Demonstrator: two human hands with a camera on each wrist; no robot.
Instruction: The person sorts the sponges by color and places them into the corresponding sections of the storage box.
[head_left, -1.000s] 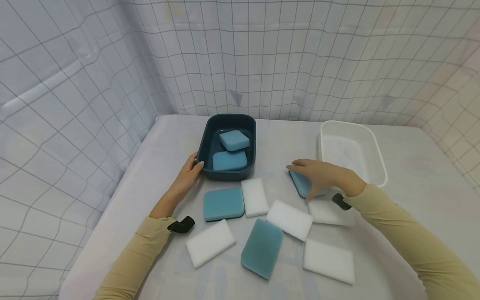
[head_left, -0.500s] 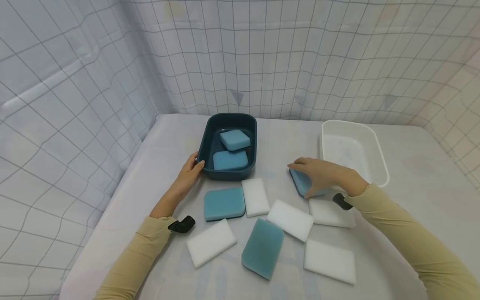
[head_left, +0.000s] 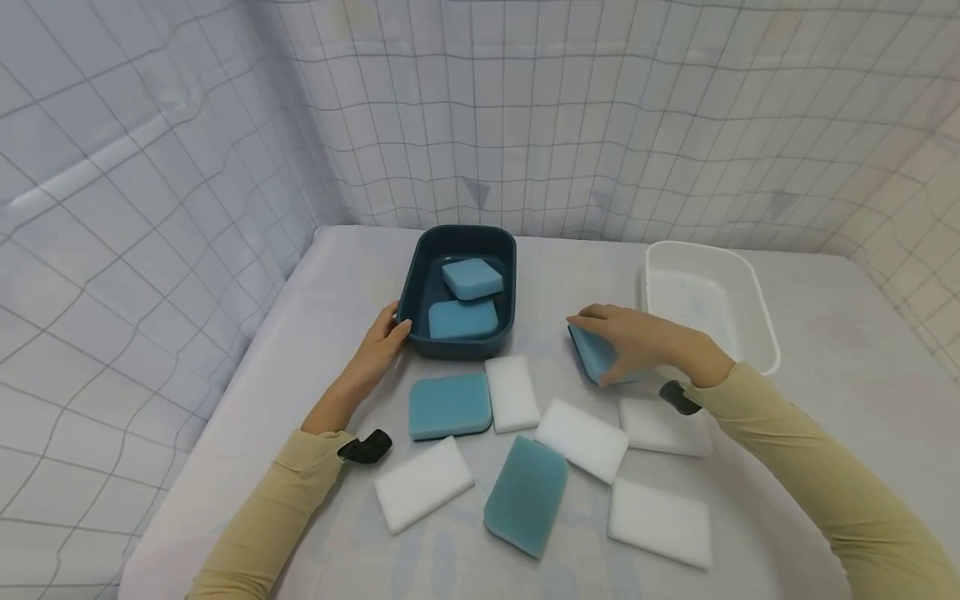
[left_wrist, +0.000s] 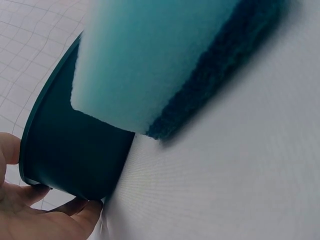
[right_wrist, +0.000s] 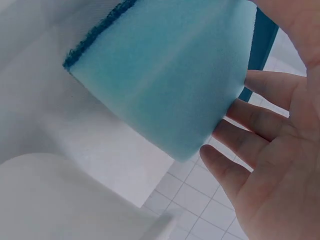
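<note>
My left hand (head_left: 378, 346) grips the near left corner of a dark teal bin (head_left: 457, 350), thumb at its rim and fingers against the outside wall, as the left wrist view also shows. Two blue sponges (head_left: 462, 320) lie inside the bin, one partly over the other. My right hand (head_left: 645, 340) pinches a blue scouring sponge (right_wrist: 170, 75) between thumb and fingers. That sponge has a dark scrubbing layer along one side and a faint crease across its foam. It is tilted, left of the white bin (head_left: 765, 321); whether it touches the table cannot be told.
Two more blue sponges, one flat below the teal bin (head_left: 450, 407) and one nearer the front (head_left: 527, 497), lie among several white sponge blocks (head_left: 422, 485). A white block (head_left: 663, 427) lies below my right wrist. Gridded curtains (head_left: 555, 125) hang behind and beside the table.
My right hand has closed in on the blue sponge and shifted it slightly left and away from me. The left hand stays on the teal bin.
</note>
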